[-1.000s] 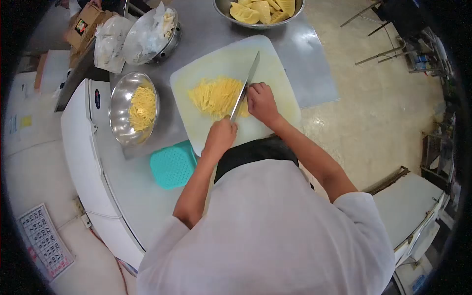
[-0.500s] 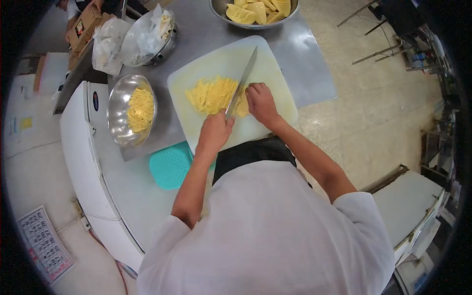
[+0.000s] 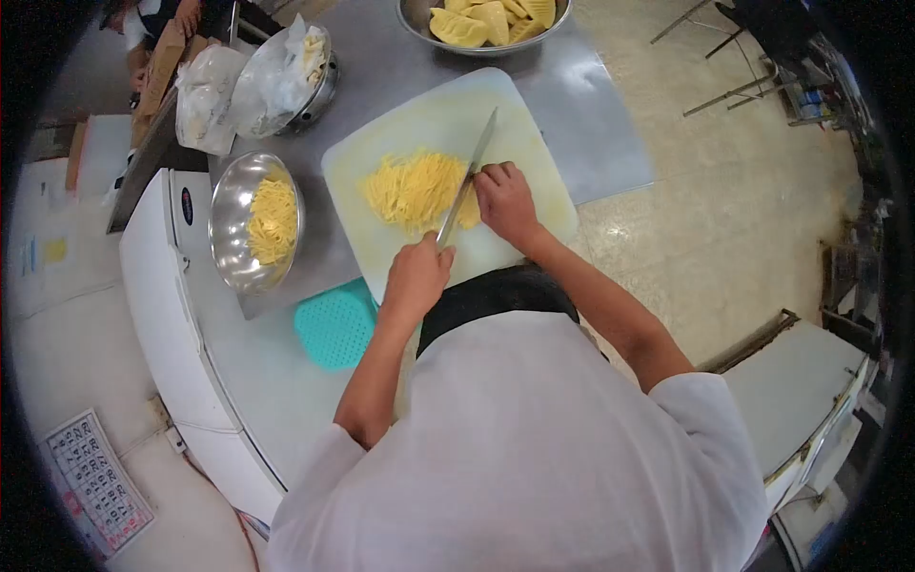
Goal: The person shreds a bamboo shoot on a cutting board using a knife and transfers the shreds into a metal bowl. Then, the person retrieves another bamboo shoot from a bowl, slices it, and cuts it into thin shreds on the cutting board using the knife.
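My left hand (image 3: pixel 416 278) is wrapped round the handle of a kitchen knife (image 3: pixel 466 183), whose long blade points away from me across a white cutting board (image 3: pixel 515 119). With curled fingers, my right hand (image 3: pixel 506 202) presses on yellow slices of what looks like bamboo shoot (image 3: pixel 468 212), just right of the blade. My fingertips partly hide these slices. Left of the blade lies a heap of thin yellow shreds (image 3: pixel 410 189). More shreds (image 3: pixel 273 221) fill part of a steel bowl (image 3: pixel 229 238) to the left of the board.
At the table's far side, a steel bowl (image 3: pixel 416 24) holds large yellow bamboo shoot pieces (image 3: pixel 459 29). Plastic bags (image 3: pixel 204 100) and a bag-lined bowl (image 3: pixel 319 93) stand at far left. A turquoise basket (image 3: pixel 335 329) sits beside the steel table (image 3: pixel 610 143). Another person's hand (image 3: pixel 188 17) is near cardboard.
The knife has drawn slightly toward me, its tip now lower on the board. My right hand stays almost in place on the slices. The view has shifted a little.
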A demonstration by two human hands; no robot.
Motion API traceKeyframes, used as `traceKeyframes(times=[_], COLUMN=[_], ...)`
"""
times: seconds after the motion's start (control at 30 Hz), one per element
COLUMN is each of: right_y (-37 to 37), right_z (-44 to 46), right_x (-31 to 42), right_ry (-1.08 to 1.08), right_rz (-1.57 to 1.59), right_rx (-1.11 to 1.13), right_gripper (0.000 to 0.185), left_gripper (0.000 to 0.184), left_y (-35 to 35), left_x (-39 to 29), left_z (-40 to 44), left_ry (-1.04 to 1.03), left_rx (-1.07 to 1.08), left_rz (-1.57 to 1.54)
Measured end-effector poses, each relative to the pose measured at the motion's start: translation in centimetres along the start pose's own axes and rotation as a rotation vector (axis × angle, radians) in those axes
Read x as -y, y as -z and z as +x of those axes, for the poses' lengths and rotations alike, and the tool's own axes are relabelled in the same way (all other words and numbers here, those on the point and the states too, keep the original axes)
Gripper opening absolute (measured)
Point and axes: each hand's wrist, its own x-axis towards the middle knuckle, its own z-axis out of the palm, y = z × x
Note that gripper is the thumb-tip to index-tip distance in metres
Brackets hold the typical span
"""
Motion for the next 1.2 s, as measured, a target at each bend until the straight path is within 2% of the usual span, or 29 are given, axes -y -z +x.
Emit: traceKeyframes(times=[0.13,0.23,0.3,0.4,0.5,0.6,0.7,0.8,0.83,0.9,0.97,1.1,1.2], right_y=[-0.1,0.4,-0.2,-0.1,-0.2,-0.1,0.1,-0.1,0.1,0.3,-0.2,-0.1,-0.1], right_z=[0.2,0.1,-0.1,-0.1,-0.2,-0.1,-0.1,-0.1,-0.2,0.0,0.1,-0.3,-0.2], right_x=[0.4,-0.4,0.1,0.2,0.0,0.1,0.2,0.2,0.2,0.3,0.1,-0.1,0.1], right_ry=[-0.035,-0.030,-0.022,-0.011,-0.038,-0.028,-0.029,-0.031,-0.039,-0.028,-0.023,-0.044,-0.076], right_rz=[-0.019,-0.022,0.015,-0.006,0.010,-0.003,0.021,0.000,-0.009,0.032,0.013,0.016,-0.018], right_rx=[0.047,0.033,-0.022,-0.018,0.011,0.005,-0.014,-0.020,-0.021,-0.019,-0.029,0.003,0.014], right_gripper=[0.017,0.016,0.015,0.015,0.016,0.016,0.017,0.017,0.017,0.019,0.019,0.019,0.016], left_gripper=[0.036,0.034,0.032,0.032,0.031,0.032,0.030,0.031,0.031,0.034,0.033,0.034,0.034], left_y=[-1.1,-1.1,-0.2,-2.9,0.0,-3.3,0.1,-4.1,-2.6,0.3,-2.6,-0.5,-2.6], left_x=[1.2,0.3,-0.1,2.7,-0.6,3.0,-0.9,2.9,1.2,-1.5,1.0,-0.9,0.3], left_z=[-0.1,0.8,-0.8,1.3,-0.9,1.7,-1.0,1.9,1.2,-0.6,0.9,-0.4,0.3], left_ry=[-0.008,-0.069,-0.026,-0.080,-0.012,-0.088,-0.017,-0.073,-0.081,0.028,0.017,-0.016,-0.043], left_rx=[-0.039,-0.041,-0.051,-0.061,-0.027,-0.059,-0.021,-0.066,-0.058,0.032,-0.008,-0.011,-0.076], left_rz=[0.017,0.053,0.020,0.039,0.011,0.038,0.002,0.016,0.015,0.012,0.019,0.021,0.017])
